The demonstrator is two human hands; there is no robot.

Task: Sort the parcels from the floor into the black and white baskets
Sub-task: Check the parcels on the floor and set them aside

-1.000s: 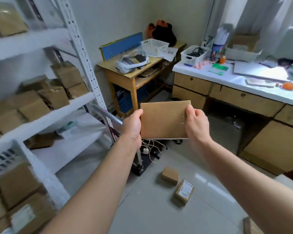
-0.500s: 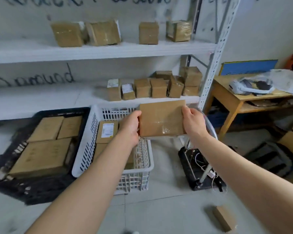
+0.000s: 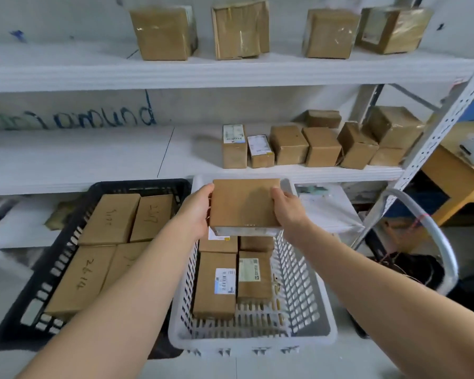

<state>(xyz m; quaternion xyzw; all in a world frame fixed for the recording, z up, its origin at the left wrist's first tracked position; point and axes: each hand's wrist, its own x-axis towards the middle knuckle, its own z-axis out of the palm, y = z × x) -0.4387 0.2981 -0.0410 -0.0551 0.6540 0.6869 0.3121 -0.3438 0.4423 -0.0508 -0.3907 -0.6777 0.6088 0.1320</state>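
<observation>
The scene is lit softly and evenly. Glare is seen on taped boxes point(image 3: 240, 30) above the white basket point(image 3: 301, 283); far left of it, edges are blurred and bowed.
</observation>
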